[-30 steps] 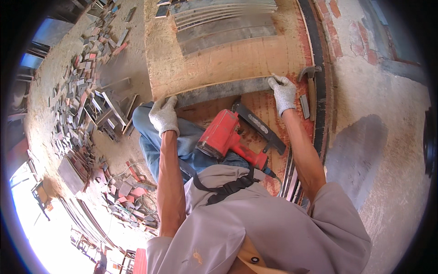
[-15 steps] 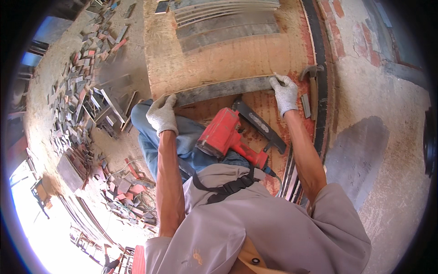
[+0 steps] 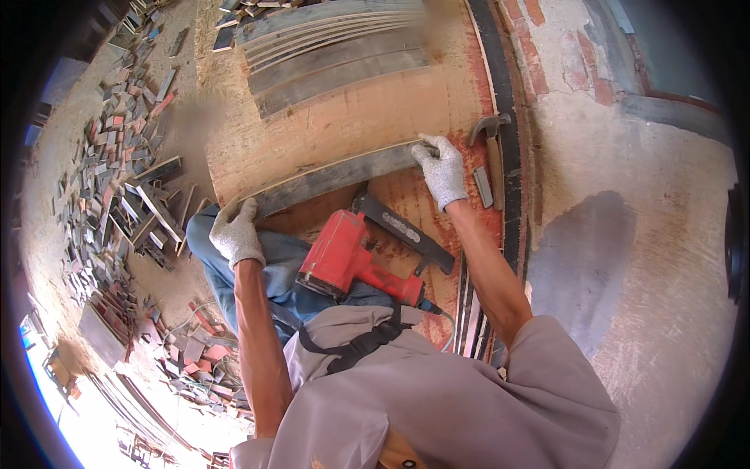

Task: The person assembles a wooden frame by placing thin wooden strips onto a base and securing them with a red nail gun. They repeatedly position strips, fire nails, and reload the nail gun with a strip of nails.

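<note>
Both of my gloved hands grip a long, narrow dark-faced plywood strip, one at each end. My left hand closes over its left end, above my bent knee. At the right end, my right hand pinches the strip with thumb and fingers. The strip lies across in front of me over a large plywood sheet; whether it touches the sheet I cannot tell. Between my arms a red nail gun with a black magazine rests by my lap, an air hose at its handle.
Several plywood strips lie at the sheet's far side. A claw hammer and a small grey block are right of my right hand. Dark long boards run along the right edge. Wood offcuts litter the floor at left.
My view has turned, so the scene shifts left and tilts. Both hands still hold the strip's ends, and the nail gun stays by my lap.
</note>
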The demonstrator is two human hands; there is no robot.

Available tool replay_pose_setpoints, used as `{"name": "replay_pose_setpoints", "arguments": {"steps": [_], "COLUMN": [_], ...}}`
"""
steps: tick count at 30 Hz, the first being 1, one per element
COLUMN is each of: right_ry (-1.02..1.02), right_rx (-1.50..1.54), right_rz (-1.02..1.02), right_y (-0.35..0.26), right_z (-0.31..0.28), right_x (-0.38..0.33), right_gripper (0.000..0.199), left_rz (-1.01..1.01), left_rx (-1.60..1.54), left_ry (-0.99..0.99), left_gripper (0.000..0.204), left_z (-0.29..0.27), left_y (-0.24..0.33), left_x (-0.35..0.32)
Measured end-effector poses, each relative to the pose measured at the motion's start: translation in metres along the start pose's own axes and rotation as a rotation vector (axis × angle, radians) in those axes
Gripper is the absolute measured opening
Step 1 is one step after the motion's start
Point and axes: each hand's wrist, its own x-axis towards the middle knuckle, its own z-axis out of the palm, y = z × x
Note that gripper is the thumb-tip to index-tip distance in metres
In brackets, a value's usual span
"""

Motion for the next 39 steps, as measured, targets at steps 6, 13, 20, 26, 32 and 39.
{"name": "replay_pose_setpoints", "arguments": {"steps": [6,13,20,26,32,39], "right_ry": [-0.017,-0.005,0.001,-0.015,-0.012,0.000], "right_rx": [0.250,0.227,0.275,0.224,0.099,-0.018], "right_rz": [0.166,0.243,0.275,0.254,0.241,0.268], "right_y": [0.007,0.001,0.002,-0.007,-0.009,-0.008], "right_z": [0.001,0.003,0.006,0.004,0.004,0.013], "right_x": [0.004,0.007,0.008,0.009,0.013,0.021], "right_gripper": [0.025,0.022,0.018,0.021,0.024,0.022], "left_rz": [0.064,0.093,0.077,0.056,0.137,0.986], "left_rx": [0.070,0.109,0.087,0.051,0.231,0.629], "left_ry": [0.018,0.052,0.055,0.053,0.079,-0.134], "left_gripper": [0.039,0.036,0.041,0.039,0.035,0.041], "left_z": [-0.001,-0.001,-0.003,0.001,0.003,0.059], "left_y": [-0.002,0.000,0.005,0.021,0.023,0.037], "left_x": [0.000,-0.003,-0.004,-0.015,-0.013,-0.036]}}
